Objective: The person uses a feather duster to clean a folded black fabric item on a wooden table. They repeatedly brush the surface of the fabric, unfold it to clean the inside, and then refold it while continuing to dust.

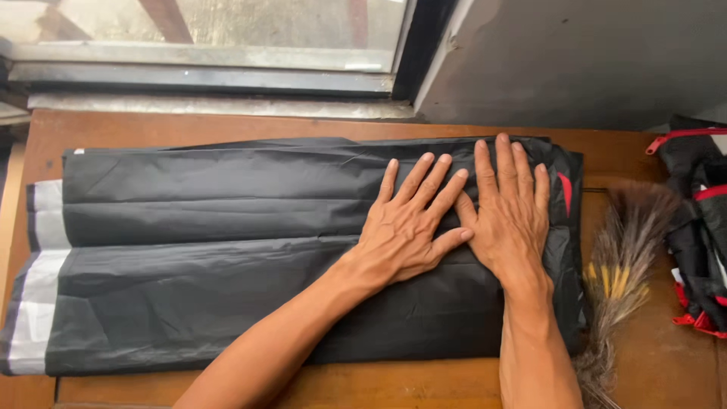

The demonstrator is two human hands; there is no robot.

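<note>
**A:** What fills the view?

**B:** A brown wooden table seen from above, pushed against a window with a dark frame and a grey wall to its right. Most of the tabletop is covered by a folded black garment of thin, slightly shiny fabric, laid flat in long horizontal folds. It has grey-white bands at its left end and a small red patch near its right end.

**B:** It runs from the table's left edge to just past the middle-right.

**A:** And the hands?

**B:** Both arms come in from the bottom edge. The left hand and the right hand lie flat on the right part of the garment, palms down, fingers spread and pointing away from the person. They sit side by side, thumbs meeting or nearly meeting. Neither grips anything; both are open and pressed on the fabric.

**A:** What else is on the table?

**B:** Just right of the garment lies a brush of soft brown and grey bristles with some yellow strands, its fan end pointing away from the person. At the far right edge is a second bundle of black fabric with red trim, partly cut off by the frame.
</note>
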